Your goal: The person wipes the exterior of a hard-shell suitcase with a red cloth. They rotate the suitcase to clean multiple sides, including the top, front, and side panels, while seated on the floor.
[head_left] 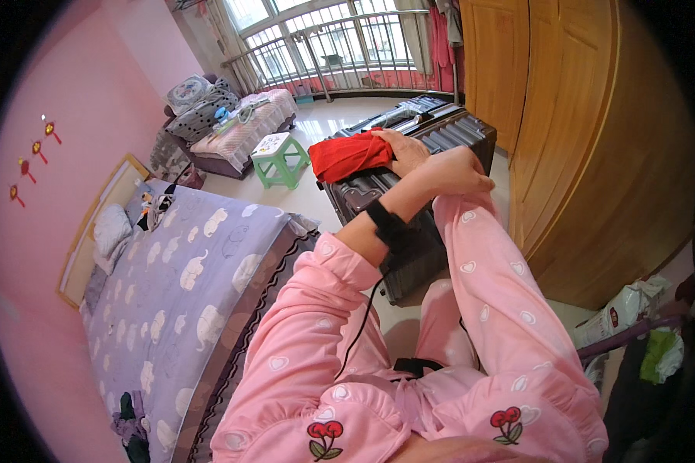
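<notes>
"Where's the red cloth point(349, 158)?"

"Over the left part of the dark hard-shell suitcase point(467, 137). The right hand point(406, 153) is against it, fingers partly stretched; I can't tell whether they grip."

"And the left hand point(465, 169)?"

"Fingers curled at the cuff of the pink right sleeve point(471, 231); I can't tell if they pinch the fabric. The left forearm, with its black wristband point(390, 225), crosses in front, hiding the right wrist."

"What's around?"

"The suitcase stands between the elephant-print bed point(174, 285) and the wooden wardrobe point(575, 166). A green-and-white stool point(272, 146) stands beyond the bed, near the covered sofa point(243, 123)."
</notes>
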Action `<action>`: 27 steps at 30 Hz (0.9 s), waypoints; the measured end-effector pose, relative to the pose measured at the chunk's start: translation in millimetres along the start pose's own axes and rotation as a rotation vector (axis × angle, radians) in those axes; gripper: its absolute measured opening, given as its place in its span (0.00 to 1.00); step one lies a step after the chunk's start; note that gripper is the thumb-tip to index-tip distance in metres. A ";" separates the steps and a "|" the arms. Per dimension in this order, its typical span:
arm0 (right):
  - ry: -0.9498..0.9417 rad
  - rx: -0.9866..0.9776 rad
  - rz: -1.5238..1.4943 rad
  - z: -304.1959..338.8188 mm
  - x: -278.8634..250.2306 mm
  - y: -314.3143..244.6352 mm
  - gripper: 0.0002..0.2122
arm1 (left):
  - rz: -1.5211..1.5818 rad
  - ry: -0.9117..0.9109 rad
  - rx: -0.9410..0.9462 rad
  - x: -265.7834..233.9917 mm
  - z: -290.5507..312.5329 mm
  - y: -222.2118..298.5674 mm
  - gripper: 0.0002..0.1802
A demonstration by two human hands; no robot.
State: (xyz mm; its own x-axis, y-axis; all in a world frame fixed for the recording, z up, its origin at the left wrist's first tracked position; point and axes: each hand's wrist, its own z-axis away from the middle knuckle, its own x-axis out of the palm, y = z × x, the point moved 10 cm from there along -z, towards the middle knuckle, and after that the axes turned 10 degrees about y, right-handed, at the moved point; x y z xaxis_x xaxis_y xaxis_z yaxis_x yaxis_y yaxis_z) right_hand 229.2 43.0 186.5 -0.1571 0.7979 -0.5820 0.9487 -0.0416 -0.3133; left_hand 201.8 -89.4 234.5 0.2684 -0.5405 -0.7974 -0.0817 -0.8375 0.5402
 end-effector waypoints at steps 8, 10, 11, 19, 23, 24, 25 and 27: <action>0.058 0.037 -0.004 2.6 -17.6 -14.9 0.28 | -0.005 0.338 0.020 -27.9 -13.4 -34.8 0.16; 0.051 0.040 -0.015 2.6 -17.9 -16.5 0.28 | 0.016 0.391 0.026 -38.0 1.3 -54.4 0.16; 0.050 0.042 -0.017 2.5 -18.9 -17.2 0.27 | 0.019 0.417 0.039 -43.2 10.9 -62.8 0.16; 0.023 0.079 -0.053 5.4 -31.8 -27.9 0.25 | 0.232 0.478 0.011 -59.3 54.1 -91.8 0.23; 0.005 0.078 -0.136 8.2 -31.7 -26.1 0.24 | -0.215 0.837 0.216 -118.4 83.6 -84.7 0.21; 0.024 -0.031 -0.080 4.3 -31.5 -34.4 0.25 | -0.359 0.835 0.170 -126.3 84.3 -93.3 0.24; 0.021 -0.010 -0.223 7.0 -31.4 -32.9 0.26 | -0.506 0.893 0.201 -138.6 89.3 -94.7 0.28; 0.025 -0.025 -0.071 8.1 -29.2 -29.4 0.27 | -0.700 0.698 -0.044 -145.6 80.3 -132.8 0.53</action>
State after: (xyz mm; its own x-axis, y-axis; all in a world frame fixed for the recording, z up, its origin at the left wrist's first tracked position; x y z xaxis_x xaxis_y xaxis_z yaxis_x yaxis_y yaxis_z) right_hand 203.6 16.1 206.6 -0.2176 0.8129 -0.5402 0.9420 0.0301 -0.3342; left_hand 96.5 94.1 257.2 0.7492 0.2562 -0.6108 0.3438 -0.9386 0.0280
